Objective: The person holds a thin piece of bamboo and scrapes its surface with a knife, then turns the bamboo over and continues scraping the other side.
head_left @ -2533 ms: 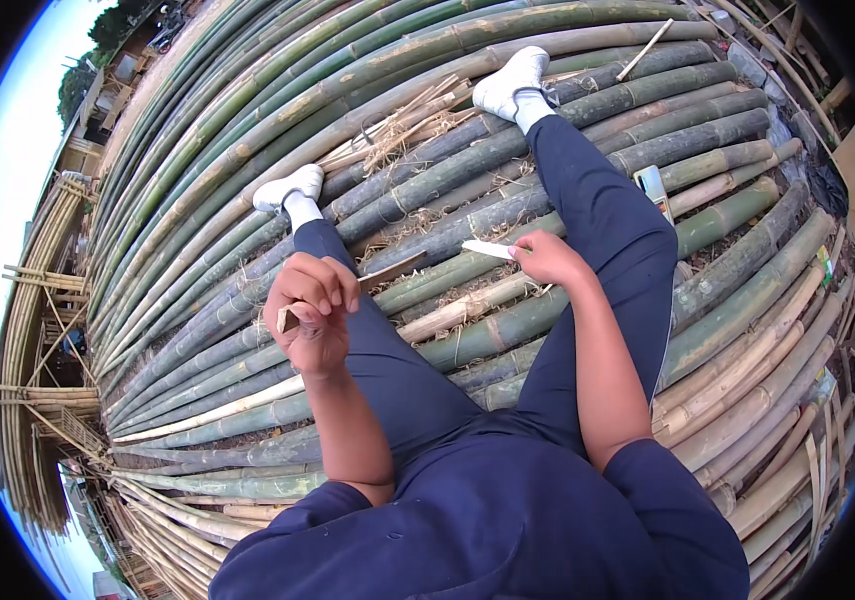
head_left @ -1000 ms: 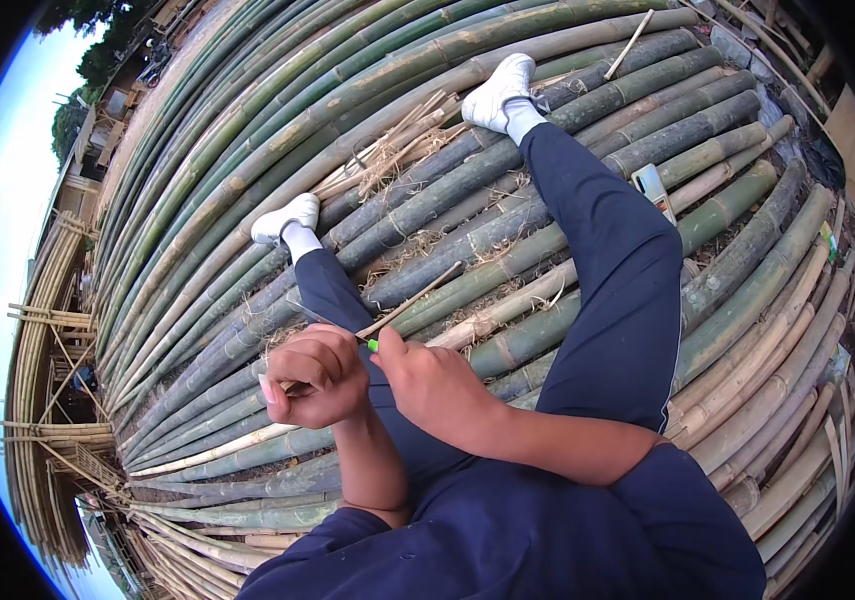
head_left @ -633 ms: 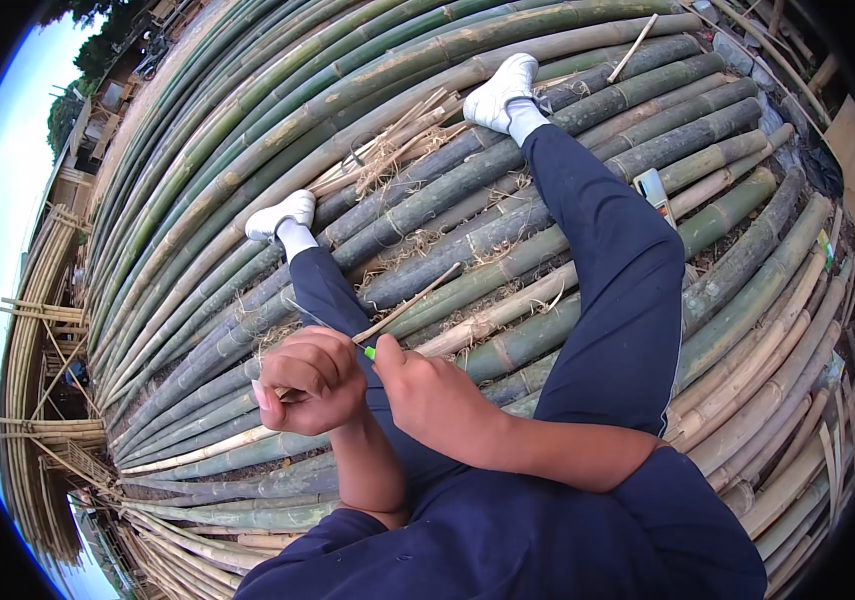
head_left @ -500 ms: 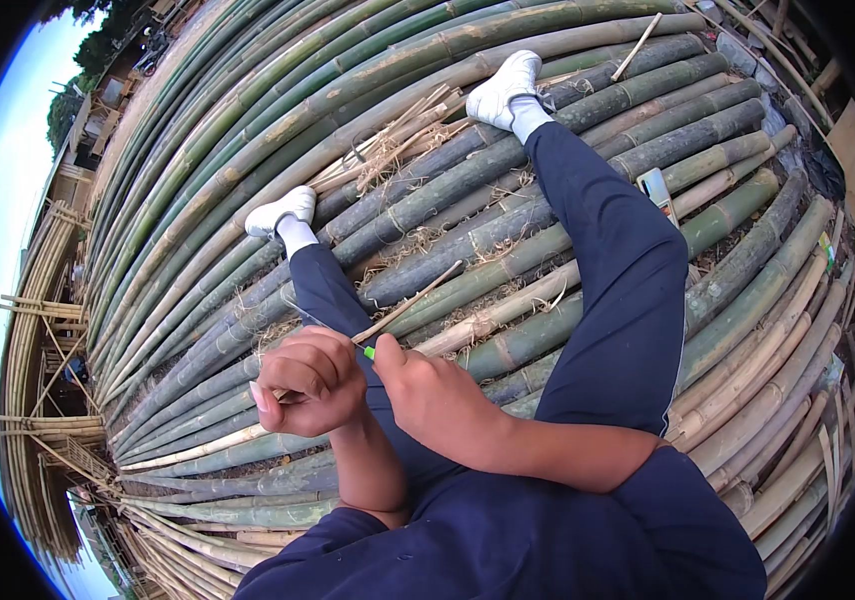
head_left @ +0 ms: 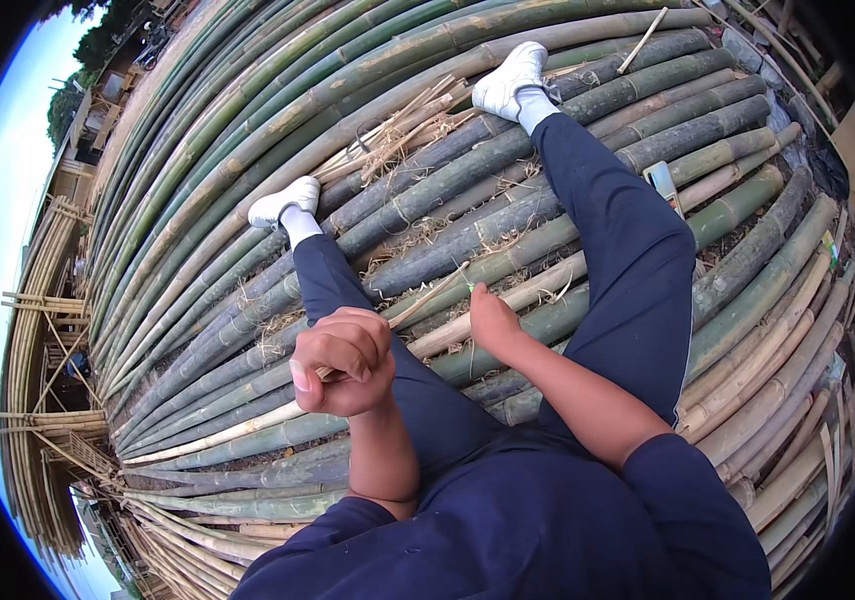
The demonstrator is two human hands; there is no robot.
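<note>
My left hand (head_left: 345,362) is closed in a fist around a thin bamboo strip (head_left: 430,297). The strip sticks out past the knuckles, up and to the right, over the poles. My right hand (head_left: 495,322), apart from the left, is closed on a small knife (head_left: 471,287). Only a bit of its green handle shows; the blade cannot be made out now. Both hands are above my lap, between my spread legs. Pale shavings (head_left: 388,153) and split strips lie on the bamboo poles (head_left: 428,258) near my feet.
Long green and grey bamboo poles (head_left: 278,120) cover the ground all around. A phone (head_left: 661,182) lies beside my right knee. A loose stick (head_left: 644,40) rests at the upper right. Bamboo racks (head_left: 43,310) with upright poles stand at the left.
My right hand has moved up and to the right, away from the left hand, with the knife. The left hand has shifted slightly right and up, still gripping the strip.
</note>
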